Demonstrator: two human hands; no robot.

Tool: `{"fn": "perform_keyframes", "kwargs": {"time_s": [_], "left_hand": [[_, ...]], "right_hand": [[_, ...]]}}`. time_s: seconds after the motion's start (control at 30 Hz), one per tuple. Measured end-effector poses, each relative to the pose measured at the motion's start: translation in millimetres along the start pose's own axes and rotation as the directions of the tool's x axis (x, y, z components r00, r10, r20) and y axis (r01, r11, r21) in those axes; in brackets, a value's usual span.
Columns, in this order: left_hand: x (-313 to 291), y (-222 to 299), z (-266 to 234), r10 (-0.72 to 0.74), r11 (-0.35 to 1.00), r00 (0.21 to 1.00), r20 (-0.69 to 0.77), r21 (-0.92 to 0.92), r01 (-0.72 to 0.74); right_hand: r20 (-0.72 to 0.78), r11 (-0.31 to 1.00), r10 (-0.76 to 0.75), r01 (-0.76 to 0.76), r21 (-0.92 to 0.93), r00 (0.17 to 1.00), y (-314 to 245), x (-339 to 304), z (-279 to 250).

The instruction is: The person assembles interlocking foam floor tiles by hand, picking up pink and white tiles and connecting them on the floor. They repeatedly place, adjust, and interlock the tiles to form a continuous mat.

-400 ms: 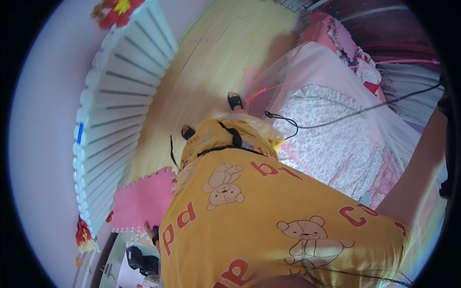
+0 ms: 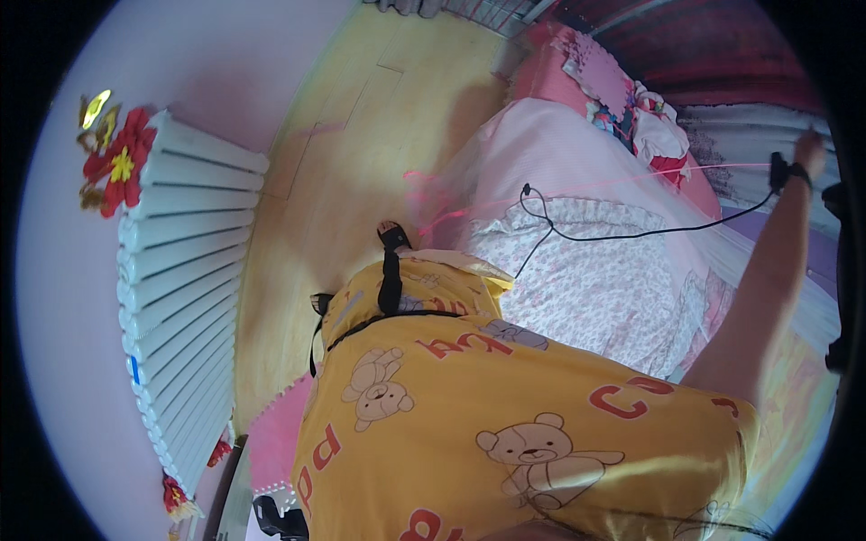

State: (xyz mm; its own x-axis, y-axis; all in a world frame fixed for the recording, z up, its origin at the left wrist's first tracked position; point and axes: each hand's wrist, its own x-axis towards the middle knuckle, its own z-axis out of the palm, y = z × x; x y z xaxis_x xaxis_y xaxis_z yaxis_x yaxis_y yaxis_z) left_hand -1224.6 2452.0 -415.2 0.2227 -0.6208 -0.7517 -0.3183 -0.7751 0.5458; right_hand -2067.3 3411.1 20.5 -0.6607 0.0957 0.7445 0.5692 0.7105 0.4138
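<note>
My right arm stretches out over the bed to the far right. My right hand (image 2: 813, 151) is at the picture's edge near the grey curtain (image 2: 722, 135); its fingers are too small and dim to make out. Around that wrist is a black strap with a small black device (image 2: 778, 171). A thin black cable (image 2: 631, 238) runs from it, loops above the bed and drops toward my yellow bear-print dress (image 2: 469, 397). Below the hand, sheer pink netting (image 2: 505, 162) hangs over a white floral quilt (image 2: 586, 270). My left hand is out of sight.
A white ribbed radiator (image 2: 194, 225) stands along the left wall, with red cloth flowers (image 2: 122, 162) at its end. My sandalled foot (image 2: 393, 236) is on the pale wood floor (image 2: 334, 198). Pink foam mat (image 2: 275, 442) lies at lower left, and clothes (image 2: 658, 131) are heaped beyond the bed.
My right forearm has reached farther up and out, bringing the hand and wrist device into view. My left hand, earlier low by the pink mat, has left the picture. The view has shifted.
</note>
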Motion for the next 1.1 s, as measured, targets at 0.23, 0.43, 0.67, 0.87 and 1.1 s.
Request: {"fn": "perform_keyframes", "kwargs": {"time_s": [0.23,0.43,0.67,0.87,1.1], "left_hand": [[-32,-2,53,0.0,1.0,1.0,-0.016,0.019,0.001],[-48,-9,60,0.005,1.0,0.999,-0.041,0.008,-0.004],[-66,-24,41,-0.014,0.999,0.996,-0.083,-0.038,0.011],[-92,-52,-21,-0.04,0.989,0.988,-0.148,-0.147,0.018],[-122,-165,-123,-0.211,0.861,0.945,-0.248,-0.506,0.059]], "right_hand": [[0.488,0.985,-0.151,0.173,0.0,0.86,-7,-203,127],[0.697,0.993,-0.016,0.092,-0.071,0.717,-18,-340,142],[0.998,0.962,0.062,0.268,-0.051,-0.032,-62,-392,153],[0.943,0.995,0.048,0.071,-0.075,0.329,-138,-376,127],[0.278,0.444,-0.896,0.675,0.589,0.346,-308,-411,60]]}}
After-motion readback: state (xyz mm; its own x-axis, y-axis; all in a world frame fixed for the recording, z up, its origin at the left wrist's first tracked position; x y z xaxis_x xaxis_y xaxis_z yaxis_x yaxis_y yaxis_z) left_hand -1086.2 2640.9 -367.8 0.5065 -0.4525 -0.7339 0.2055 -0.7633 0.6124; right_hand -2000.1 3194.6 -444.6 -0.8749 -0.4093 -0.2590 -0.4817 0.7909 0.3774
